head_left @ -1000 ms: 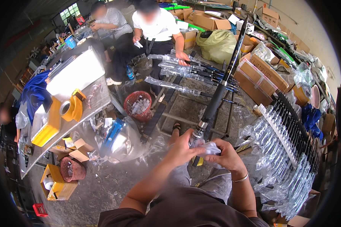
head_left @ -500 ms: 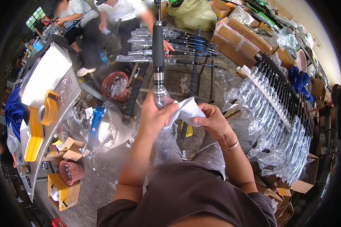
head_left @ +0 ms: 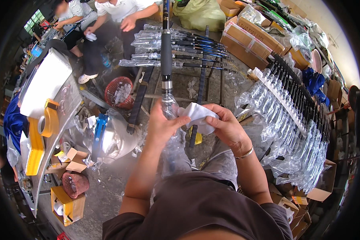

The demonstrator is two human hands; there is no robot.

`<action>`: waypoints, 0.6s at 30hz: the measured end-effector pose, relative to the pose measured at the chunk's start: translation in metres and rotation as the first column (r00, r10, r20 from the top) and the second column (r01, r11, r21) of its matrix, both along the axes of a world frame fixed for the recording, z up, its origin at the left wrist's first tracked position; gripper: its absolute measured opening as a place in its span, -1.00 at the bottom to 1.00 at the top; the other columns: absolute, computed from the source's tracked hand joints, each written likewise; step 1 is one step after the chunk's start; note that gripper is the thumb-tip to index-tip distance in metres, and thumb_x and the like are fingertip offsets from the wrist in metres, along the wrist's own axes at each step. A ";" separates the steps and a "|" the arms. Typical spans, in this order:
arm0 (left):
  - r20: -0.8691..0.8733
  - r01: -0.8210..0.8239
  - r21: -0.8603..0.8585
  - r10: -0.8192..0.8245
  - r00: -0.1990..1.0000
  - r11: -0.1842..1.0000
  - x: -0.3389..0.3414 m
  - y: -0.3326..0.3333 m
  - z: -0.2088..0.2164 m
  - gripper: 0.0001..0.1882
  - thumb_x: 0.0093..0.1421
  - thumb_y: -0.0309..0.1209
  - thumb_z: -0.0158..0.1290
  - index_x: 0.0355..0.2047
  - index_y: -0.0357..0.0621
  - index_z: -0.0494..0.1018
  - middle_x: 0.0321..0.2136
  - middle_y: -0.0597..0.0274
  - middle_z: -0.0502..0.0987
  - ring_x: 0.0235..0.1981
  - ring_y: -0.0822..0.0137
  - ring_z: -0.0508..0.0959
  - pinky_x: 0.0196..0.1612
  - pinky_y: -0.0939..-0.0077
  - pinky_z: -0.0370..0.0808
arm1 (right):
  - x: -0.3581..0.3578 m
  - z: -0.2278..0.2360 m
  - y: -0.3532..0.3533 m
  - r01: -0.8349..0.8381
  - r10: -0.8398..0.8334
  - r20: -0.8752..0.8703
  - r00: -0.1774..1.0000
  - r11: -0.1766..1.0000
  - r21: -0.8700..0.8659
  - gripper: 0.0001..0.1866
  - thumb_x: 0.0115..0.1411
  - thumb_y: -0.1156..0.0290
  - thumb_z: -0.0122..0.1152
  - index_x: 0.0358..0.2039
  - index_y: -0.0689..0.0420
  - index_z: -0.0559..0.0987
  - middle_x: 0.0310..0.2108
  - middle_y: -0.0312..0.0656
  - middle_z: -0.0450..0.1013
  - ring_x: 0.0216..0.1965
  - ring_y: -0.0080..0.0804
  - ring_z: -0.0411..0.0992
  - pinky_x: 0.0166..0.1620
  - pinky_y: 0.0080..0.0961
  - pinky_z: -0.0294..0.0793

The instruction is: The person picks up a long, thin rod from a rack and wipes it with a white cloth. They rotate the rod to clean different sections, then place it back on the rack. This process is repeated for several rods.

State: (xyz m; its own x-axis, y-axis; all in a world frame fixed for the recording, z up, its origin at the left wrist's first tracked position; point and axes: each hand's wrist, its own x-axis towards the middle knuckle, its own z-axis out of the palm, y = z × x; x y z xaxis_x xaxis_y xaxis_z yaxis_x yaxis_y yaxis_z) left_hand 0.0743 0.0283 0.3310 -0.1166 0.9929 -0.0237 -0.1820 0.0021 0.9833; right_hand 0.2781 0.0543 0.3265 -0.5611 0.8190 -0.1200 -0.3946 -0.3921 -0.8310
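A fishing rod (head_left: pixel 166 56) stands upright in front of me, with a black foam grip, a metal collar and clear plastic wrap (head_left: pixel 170 146) on its lower part. My left hand (head_left: pixel 161 125) is closed round the wrapped part just below the collar, its thumb pressed against a white cloth (head_left: pixel 199 113). That cloth is folded and bunched between my hands. My right hand (head_left: pixel 229 127), with a bangle at the wrist, pinches the cloth's right side between thumb and fingers. The rod's lower end is hard to make out against my trousers.
Several wrapped rods (head_left: pixel 148 49) lie across a rack ahead; more stand in a row (head_left: pixel 292 132) at right. A red basket (head_left: pixel 119 93) holds white scraps. At left, a table (head_left: pixel 64 116) carries yellow tape (head_left: pixel 49 120). Two people (head_left: pixel 122 12) sit at the far left.
The white cloth has been folded over and bunched more tightly, with my right fingers shifted on it. Across the rack, a co-worker's hand has drawn back from the lying rods.
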 end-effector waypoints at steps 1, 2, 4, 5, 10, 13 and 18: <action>0.014 0.009 -0.010 -0.009 1.000 1.000 0.001 0.001 -0.003 -0.55 -0.05 -0.59 0.31 -0.26 -0.13 0.26 -0.52 0.32 0.41 -0.74 0.61 0.33 -0.74 0.72 0.22 | 0.001 0.001 0.001 -0.012 0.012 -0.023 1.000 0.999 -0.034 -0.59 0.18 0.40 0.25 0.02 0.25 0.44 -0.13 -0.24 0.48 -0.11 -0.53 0.42 -0.04 -0.56 0.41; 0.029 0.017 -0.021 -0.016 0.999 1.000 0.001 0.001 -0.005 -0.54 -0.06 -0.58 0.32 -0.26 -0.13 0.26 -0.52 0.33 0.41 -0.74 0.61 0.34 -0.74 0.72 0.22 | 0.001 0.001 0.003 -0.026 0.023 -0.045 0.999 0.997 -0.068 -0.57 0.18 0.39 0.26 0.03 0.25 0.43 -0.13 -0.24 0.47 -0.10 -0.53 0.42 -0.04 -0.57 0.41; 0.038 0.039 0.012 -0.039 0.999 0.999 0.003 -0.001 -0.002 -0.56 -0.05 -0.58 0.30 -0.27 -0.14 0.26 -0.52 0.34 0.41 -0.74 0.62 0.33 -0.74 0.73 0.22 | -0.002 0.003 0.003 0.014 -0.014 0.005 1.000 1.000 -0.022 -0.51 0.16 0.37 0.29 0.06 0.25 0.39 -0.12 -0.22 0.45 -0.10 -0.52 0.41 -0.05 -0.57 0.41; 0.041 0.051 0.028 -0.052 0.998 0.998 0.004 -0.001 0.001 -0.57 -0.04 -0.58 0.29 -0.27 -0.14 0.26 -0.52 0.34 0.40 -0.75 0.62 0.33 -0.74 0.73 0.22 | -0.003 0.004 0.003 0.035 -0.035 0.029 0.999 0.999 0.001 -0.47 0.15 0.36 0.31 0.08 0.25 0.37 -0.12 -0.20 0.45 -0.10 -0.52 0.41 -0.05 -0.58 0.40; 0.045 0.118 0.031 -0.120 0.992 0.993 0.004 -0.003 0.013 -0.61 -0.01 -0.57 0.27 -0.27 -0.14 0.27 -0.53 0.35 0.40 -0.75 0.62 0.32 -0.73 0.73 0.21 | -0.001 -0.005 0.012 -0.015 -0.040 0.233 0.972 0.974 0.227 -0.28 0.00 0.29 0.46 0.11 0.27 0.32 -0.14 -0.19 0.43 -0.11 -0.51 0.39 -0.05 -0.55 0.41; 0.003 0.172 0.057 -0.173 0.985 0.983 0.004 -0.003 0.014 -0.61 0.00 -0.55 0.27 -0.28 -0.14 0.27 -0.53 0.35 0.40 -0.75 0.63 0.32 -0.73 0.72 0.22 | -0.006 0.002 0.014 -0.101 0.029 0.241 0.970 0.951 0.293 -0.20 -0.06 0.26 0.51 0.13 0.27 0.31 -0.13 -0.22 0.43 -0.12 -0.54 0.38 -0.05 -0.55 0.40; -0.109 0.168 0.088 -0.158 0.981 0.982 0.001 0.000 0.003 -0.62 0.01 -0.55 0.27 -0.27 -0.14 0.27 -0.52 0.35 0.39 -0.75 0.62 0.31 -0.73 0.72 0.22 | -0.005 0.003 0.009 -0.345 0.197 0.475 0.858 0.905 0.248 -0.48 0.02 0.28 0.44 -0.05 0.25 0.49 -0.30 -0.31 0.50 -0.26 -0.61 0.39 -0.17 -0.57 0.44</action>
